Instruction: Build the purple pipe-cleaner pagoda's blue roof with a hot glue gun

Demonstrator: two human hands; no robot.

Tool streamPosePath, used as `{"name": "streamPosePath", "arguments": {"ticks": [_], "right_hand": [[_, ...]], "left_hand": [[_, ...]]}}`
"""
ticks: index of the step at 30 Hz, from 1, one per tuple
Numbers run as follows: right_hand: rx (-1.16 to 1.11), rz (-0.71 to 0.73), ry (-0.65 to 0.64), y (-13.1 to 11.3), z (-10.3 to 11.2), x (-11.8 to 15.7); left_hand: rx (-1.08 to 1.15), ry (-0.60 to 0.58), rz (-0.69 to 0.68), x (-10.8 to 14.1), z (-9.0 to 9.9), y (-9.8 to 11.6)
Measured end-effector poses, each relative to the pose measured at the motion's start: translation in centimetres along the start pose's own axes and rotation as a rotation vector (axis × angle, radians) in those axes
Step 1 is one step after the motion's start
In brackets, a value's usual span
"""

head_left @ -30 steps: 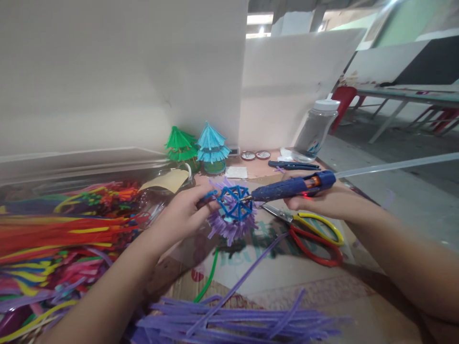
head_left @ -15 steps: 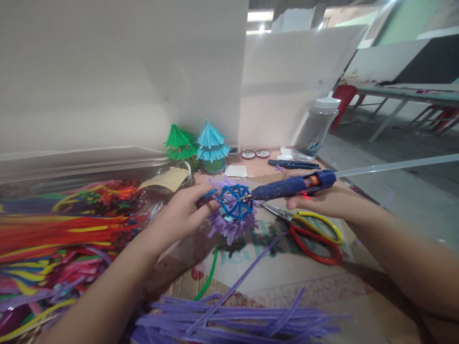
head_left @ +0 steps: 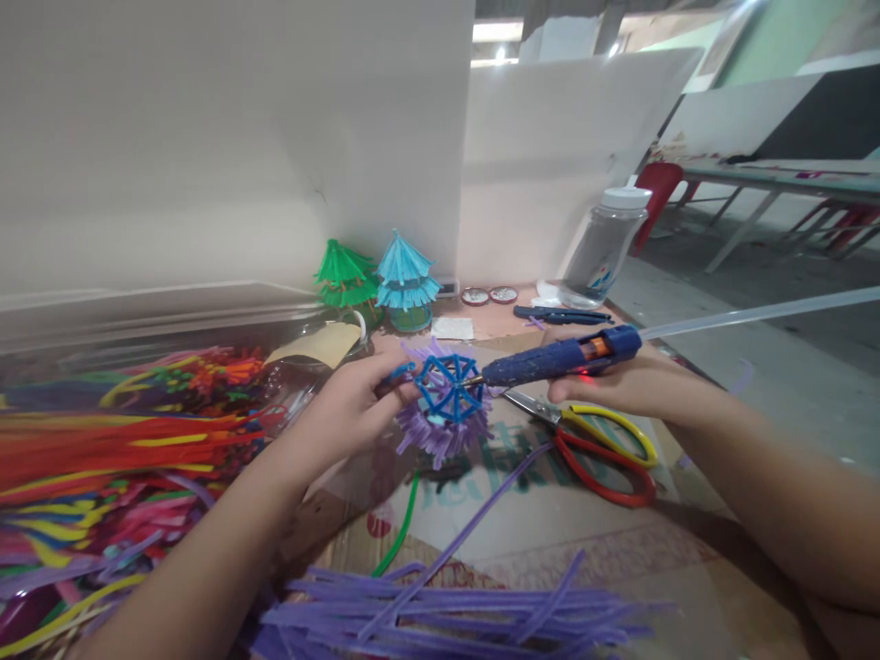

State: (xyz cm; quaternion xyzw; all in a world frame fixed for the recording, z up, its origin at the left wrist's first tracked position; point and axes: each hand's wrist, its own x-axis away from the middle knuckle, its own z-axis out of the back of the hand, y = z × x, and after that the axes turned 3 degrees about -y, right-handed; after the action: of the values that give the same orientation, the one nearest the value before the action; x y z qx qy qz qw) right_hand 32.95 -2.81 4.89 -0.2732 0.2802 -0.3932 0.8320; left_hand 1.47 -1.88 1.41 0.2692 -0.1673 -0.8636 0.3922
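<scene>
My left hand (head_left: 368, 399) pinches the left side of a small pipe-cleaner craft piece (head_left: 450, 390), a blue spoked frame with a purple fringe around it. A blue glue gun (head_left: 529, 365) is gripped in my right hand (head_left: 605, 385), with a clear glue stick (head_left: 756, 314) jutting from its rear and a red light glowing. Its metal nozzle is at the right part of the blue frame. Under the gun lie scissors (head_left: 609, 458) with one yellow and one red handle loop. Nearer to me is a pile of purple pipe cleaners (head_left: 446, 610).
Bundles of coloured pipe cleaners (head_left: 130, 440) fill the left side. Behind stand a green fringed house (head_left: 346, 275) and a light-blue one (head_left: 405, 280). Dark-blue pliers (head_left: 564, 315) and a clear bottle (head_left: 605, 247) sit at the back right. A green pipe cleaner (head_left: 401, 532) lies in front.
The craft piece has shifted very slightly left, and the glue gun with it. My grip on both is the same.
</scene>
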Motion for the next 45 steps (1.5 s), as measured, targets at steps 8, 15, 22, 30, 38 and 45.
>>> {"name": "streamPosePath", "arguments": {"ticks": [8, 15, 22, 30, 38, 45], "right_hand": [[-0.019, 0.076, -0.098, 0.5, 0.6, -0.2], [-0.13, 0.011, -0.075, 1.8, 1.5, 0.5], [0.04, 0.065, -0.171, 1.9, 1.9, 0.0], [0.01, 0.009, -0.126, 1.8, 1.7, 0.1], [0.061, -0.027, -0.106, 1.8, 1.4, -0.1], [0.135, -0.068, -0.072, 1.6, 1.4, -0.2]], "left_hand": [[0.064, 0.0, 0.047, 0.0, -0.1, -0.5], [0.136, 0.007, 0.051, 0.0, -0.2, -2.4], [0.121, 0.007, 0.05, 0.0, 0.1, -2.0], [0.111, 0.003, 0.08, -0.1, 0.2, -1.8], [0.12, -0.006, 0.106, 0.0, 0.3, -1.5], [0.096, -0.003, 0.115, -0.1, 0.3, -1.3]]}}
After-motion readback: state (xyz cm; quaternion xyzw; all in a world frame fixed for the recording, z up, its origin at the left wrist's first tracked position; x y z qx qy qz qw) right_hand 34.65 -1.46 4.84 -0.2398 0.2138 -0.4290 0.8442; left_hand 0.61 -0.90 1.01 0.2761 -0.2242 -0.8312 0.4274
